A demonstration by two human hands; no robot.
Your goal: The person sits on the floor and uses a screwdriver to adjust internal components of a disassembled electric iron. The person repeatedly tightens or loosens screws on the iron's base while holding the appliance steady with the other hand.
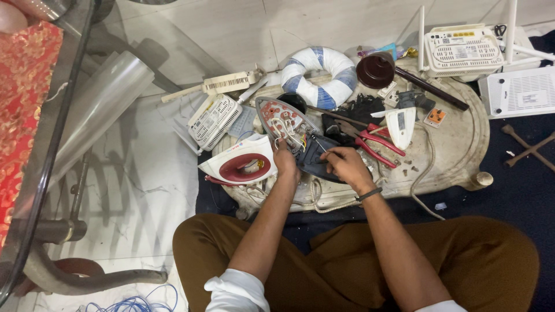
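Hands meet over an opened clothes iron (pixel 292 130) on a low stone slab (pixel 462 144). Left hand (pixel 285 162) is closed on the rear edge of the iron's exposed soleplate, fingers curled among the wiring. Right hand (pixel 346 166) is pinched shut around a thin tool whose kind cannot be told. Just left of the left hand lies the red-and-white iron cover (pixel 240 164). Just beyond the right hand lie red-handled pliers (pixel 376 141).

Red-handled pliers (pixel 378 141), striped cloth ring (pixel 319 77), white routers (pixel 462 51)
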